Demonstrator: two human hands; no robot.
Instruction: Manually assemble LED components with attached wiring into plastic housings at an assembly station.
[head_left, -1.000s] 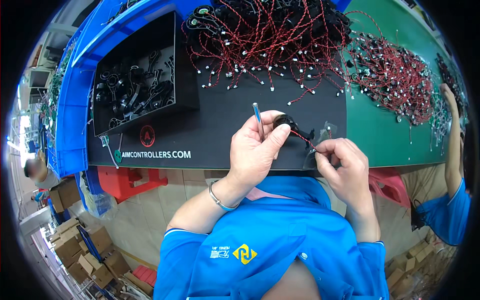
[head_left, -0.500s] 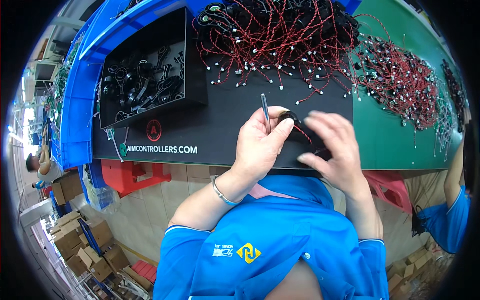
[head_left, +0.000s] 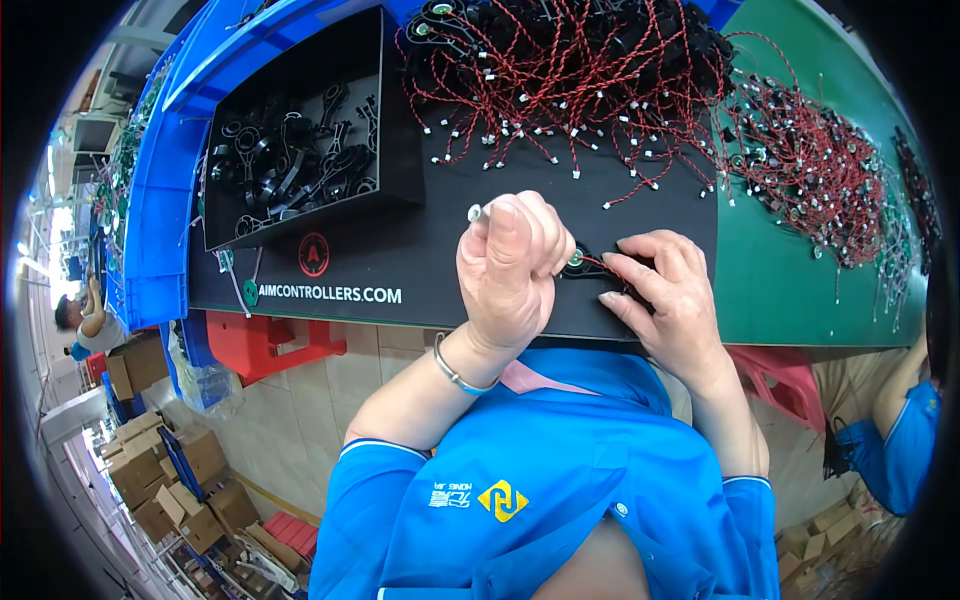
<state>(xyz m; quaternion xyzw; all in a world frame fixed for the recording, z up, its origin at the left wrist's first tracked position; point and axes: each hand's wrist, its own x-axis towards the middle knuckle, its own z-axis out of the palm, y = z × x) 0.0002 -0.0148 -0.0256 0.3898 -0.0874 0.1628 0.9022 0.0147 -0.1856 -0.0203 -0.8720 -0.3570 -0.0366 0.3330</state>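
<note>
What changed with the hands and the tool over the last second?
The left hand turned the thin tool from upright, its blue shaft showing, to nearly hidden in the fist, only the tip peeking out. The right hand shifted left onto the small black part on the mat, pinning it by its red wire. The tray and wire piles stayed put.

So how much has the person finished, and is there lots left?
Done, it seems: the heap of black parts with red wires along the mat's far edge. In hand: the left hand grips a thin tool, and the right hand steadies one small black part. Left: the tray of bare black parts.
</note>
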